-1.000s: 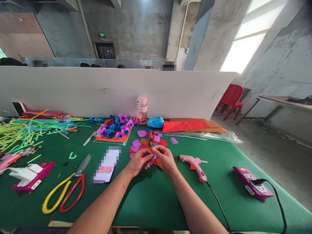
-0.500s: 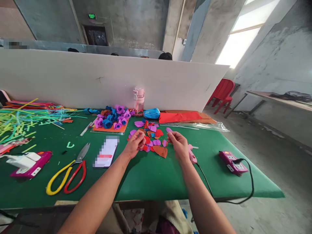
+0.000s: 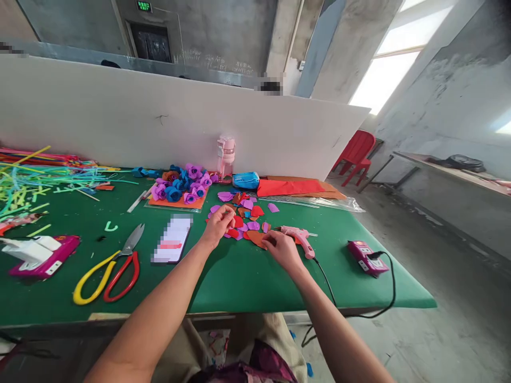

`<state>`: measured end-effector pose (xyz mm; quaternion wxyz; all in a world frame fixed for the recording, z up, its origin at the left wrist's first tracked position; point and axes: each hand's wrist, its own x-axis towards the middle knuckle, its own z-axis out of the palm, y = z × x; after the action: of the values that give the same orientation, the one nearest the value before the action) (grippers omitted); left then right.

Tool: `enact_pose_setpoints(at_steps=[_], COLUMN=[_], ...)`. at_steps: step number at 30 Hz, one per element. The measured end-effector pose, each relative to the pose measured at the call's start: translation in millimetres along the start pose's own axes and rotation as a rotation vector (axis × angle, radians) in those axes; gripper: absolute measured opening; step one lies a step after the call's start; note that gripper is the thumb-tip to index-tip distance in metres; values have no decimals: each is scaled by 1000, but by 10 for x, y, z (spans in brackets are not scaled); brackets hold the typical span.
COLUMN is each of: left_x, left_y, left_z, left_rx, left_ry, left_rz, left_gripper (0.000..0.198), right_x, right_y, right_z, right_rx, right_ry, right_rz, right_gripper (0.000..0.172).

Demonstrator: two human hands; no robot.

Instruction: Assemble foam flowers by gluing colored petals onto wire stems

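My left hand (image 3: 219, 227) is closed in a pinch above the left side of a pile of cut paper petals (image 3: 253, 226); what its fingertips hold is too small to make out. My right hand (image 3: 282, 248) has its fingers pinched at the right edge of a brown petal (image 3: 254, 238) lying at the near side of the pile. Just beyond my right hand lies a pink glue gun (image 3: 297, 233), its cord running to the table's front edge. One purple petal (image 3: 273, 207) rests apart, to the right of the pile.
Purple and blue paper flowers (image 3: 183, 183) sit beyond the phone (image 3: 172, 239). Scissors (image 3: 120, 263) lie at left, near a power strip (image 3: 50, 258) and colourful strips (image 3: 48, 175). A pink bottle (image 3: 226, 159), blue pouch (image 3: 245, 180) and red paper (image 3: 289, 187) line the white partition (image 3: 179, 122). Another power strip (image 3: 367, 258) is at right.
My right hand has moved down and left to the brown petal, uncovering the glue gun. My left hand stays pinched over the pile. The camera view has tilted slightly.
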<state>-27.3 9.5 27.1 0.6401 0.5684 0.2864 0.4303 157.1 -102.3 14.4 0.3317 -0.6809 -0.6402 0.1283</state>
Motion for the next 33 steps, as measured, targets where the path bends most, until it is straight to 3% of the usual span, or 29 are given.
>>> enact_pose_setpoints(at_steps=[4, 8, 11, 14, 17, 19, 22, 24, 26, 29, 31, 33], left_x=[0, 19, 22, -16, -86, -114, -59, 31, 112, 129, 69, -16], left_y=[16, 9, 2, 70, 320, 618, 1204, 1584, 1854, 1952, 1852, 1711], left_z=[-3, -18, -23, 41, 223, 390, 650, 822, 993, 1215, 1315, 1371], left_rx=[-2, 0, -17, -64, -132, -146, -232, -285, -310, -320, -291, -258], left_ry=[38, 67, 91, 116, 108, 43, -7, 30, 84, 77, 40, 19], left_rz=[9, 25, 18, 41, 105, 155, 291, 375, 414, 411, 379, 351], left_gripper=[27, 26, 27, 29, 26, 23, 19, 20, 20, 21, 21, 21], right_x=[79, 148, 112, -39, -215, -287, -331, -369, -454, -648, -761, -823], right_y=[-74, -201, -324, -469, -653, -813, -1136, -1391, -1631, -1860, -1900, -1886], right_z=[110, 76, 81, 218, 434, 560, 685, 748, 820, 930, 959, 919], right_rx=[-83, 42, 226, 660, 1274, 1548, 1759, 1813, 1852, 1862, 1877, 1913], right_ry=[17, 139, 168, 153, -41, -210, -484, -682, -795, -1169, -1223, -1161], right_rz=[-80, -100, -63, 121, 356, 454, 492, 490, 466, 286, 246, 235], right_gripper=[10, 16, 20, 30, 45, 52, 58, 57, 50, 53, 57, 55])
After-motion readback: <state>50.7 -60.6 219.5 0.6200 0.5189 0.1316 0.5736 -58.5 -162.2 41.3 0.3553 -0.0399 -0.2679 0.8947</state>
